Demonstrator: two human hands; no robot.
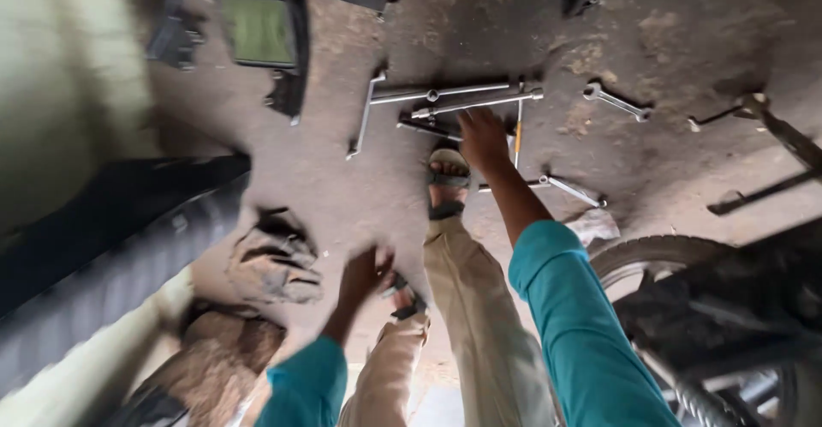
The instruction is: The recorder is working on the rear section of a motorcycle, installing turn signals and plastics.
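My right hand (484, 140) reaches out in a teal sleeve to a cluster of long metal T-handle wrenches (454, 97) lying on the dirt floor. Its fingertips are at the wrenches' near edge, next to a dark tool (425, 125), and I see nothing gripped. My left hand (364, 274) is blurred and hovers low beside my left sandalled foot (409, 300); whether its fingers are closed is unclear. My right sandalled foot (447, 183) stands just beside the right hand. Both legs wear beige trousers.
A double-ended spanner (616, 101) and another wrench (574, 190) lie to the right. Dirty rags (274, 260) are heaped on the left. A motorcycle tyre (651, 256) and frame fill the lower right. A dark panel with a greenish window (257, 29) lies at the top left.
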